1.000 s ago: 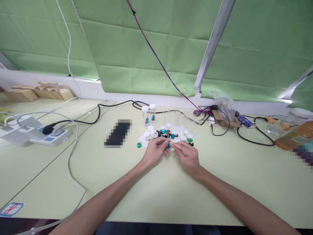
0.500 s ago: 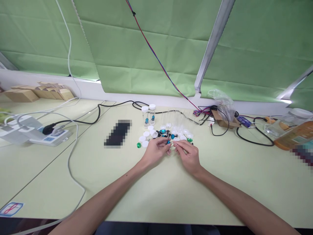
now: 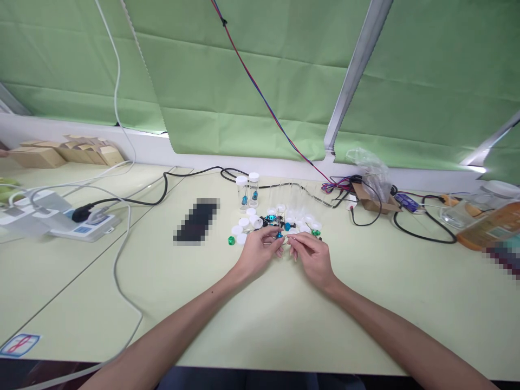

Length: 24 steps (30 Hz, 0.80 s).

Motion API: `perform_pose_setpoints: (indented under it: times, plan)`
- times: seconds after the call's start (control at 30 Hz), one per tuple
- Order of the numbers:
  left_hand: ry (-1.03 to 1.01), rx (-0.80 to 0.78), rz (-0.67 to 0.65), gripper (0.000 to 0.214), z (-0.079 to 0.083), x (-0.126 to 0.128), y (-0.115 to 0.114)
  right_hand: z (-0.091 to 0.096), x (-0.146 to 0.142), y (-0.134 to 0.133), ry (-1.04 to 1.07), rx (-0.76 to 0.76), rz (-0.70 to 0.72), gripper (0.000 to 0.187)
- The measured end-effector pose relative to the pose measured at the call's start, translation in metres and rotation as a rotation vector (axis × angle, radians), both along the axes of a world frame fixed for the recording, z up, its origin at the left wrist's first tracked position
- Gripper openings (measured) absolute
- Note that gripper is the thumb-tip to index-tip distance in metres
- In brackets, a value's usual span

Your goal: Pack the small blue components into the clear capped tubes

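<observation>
My left hand [image 3: 260, 246] is closed in a pinch on a small blue metallic part [image 3: 279, 235] with a thin shaft standing up from it. Close beside it, my right hand [image 3: 312, 253] pinches something thin and pale at the blue part; its exact shape is too small to make out. Just beyond the fingers lies a pile of white round caps [image 3: 244, 222], with blue, black and green small parts among them. A green part [image 3: 231, 240] sits left of the pile. Behind stand two capped clear tubes [image 3: 253, 190], each with a blue part inside.
Several uncapped clear tubes [image 3: 286, 195] stand behind the pile. A dark blurred-out rectangle [image 3: 197, 221] lies to the left. Farther left is a power strip [image 3: 87, 228] with cables. At right are a cardboard box [image 3: 376, 205], wires and an orange-filled bottle [image 3: 487, 226].
Both hands stay almost in place, still pinching at the blue part. The right fingers have shifted very slightly; the whole view has moved a little.
</observation>
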State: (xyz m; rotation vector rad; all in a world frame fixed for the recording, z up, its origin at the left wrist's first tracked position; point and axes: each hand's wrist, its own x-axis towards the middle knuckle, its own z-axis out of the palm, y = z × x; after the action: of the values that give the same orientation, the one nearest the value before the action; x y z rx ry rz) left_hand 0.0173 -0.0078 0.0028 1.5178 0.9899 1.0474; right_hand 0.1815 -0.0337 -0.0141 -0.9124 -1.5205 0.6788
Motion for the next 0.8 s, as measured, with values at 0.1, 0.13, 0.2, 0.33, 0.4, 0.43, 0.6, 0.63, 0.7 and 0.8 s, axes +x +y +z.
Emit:
perform_pose_setpoints:
  times: [0.1, 0.13, 0.2, 0.33, 0.4, 0.43, 0.6, 0.63, 0.7, 0.8]
  plan:
    - [-0.018, -0.004, -0.007, 0.04, 0.0008, -0.0003, 0.0006, 0.0009, -0.0006, 0.0006, 0.047, -0.029, 0.039, 0.017]
    - [-0.026, -0.003, -0.014, 0.041, 0.0008, -0.0004, 0.001, 0.001, -0.0007, 0.0009, 0.058, -0.036, 0.047, 0.017]
    - [-0.041, -0.002, -0.031, 0.042, 0.0002, -0.0008, 0.0019, 0.0007, -0.0005, 0.0013, 0.067, -0.044, 0.063, 0.017]
    - [-0.071, -0.008, -0.065, 0.041, -0.0019, -0.0008, 0.0034, -0.0007, 0.0005, 0.0014, 0.068, -0.049, 0.096, 0.022]
    - [-0.093, -0.014, -0.082, 0.038, -0.0021, -0.0002, 0.0034, -0.001, 0.0008, 0.0014, 0.076, -0.044, 0.111, 0.023]
    - [-0.106, -0.02, -0.088, 0.036, -0.0018, 0.0001, 0.0032, -0.001, 0.0008, 0.0013, 0.08, -0.043, 0.117, 0.024]
    - [-0.153, -0.047, -0.096, 0.033, -0.0005, 0.0013, 0.0024, 0.0014, -0.0004, 0.0008, 0.118, -0.072, 0.159, 0.023]
    - [-0.15, -0.048, -0.096, 0.033, -0.0007, 0.0012, 0.0025, 0.0018, -0.0007, 0.0007, 0.134, -0.08, 0.167, 0.023]
    - [-0.142, -0.046, -0.093, 0.032, -0.0016, 0.0007, 0.0028, 0.0022, -0.0011, 0.0005, 0.166, -0.098, 0.181, 0.021]
    - [-0.132, -0.037, -0.079, 0.032, -0.0023, 0.0, 0.0029, 0.0019, -0.0009, 0.0004, 0.207, -0.135, 0.195, 0.02]
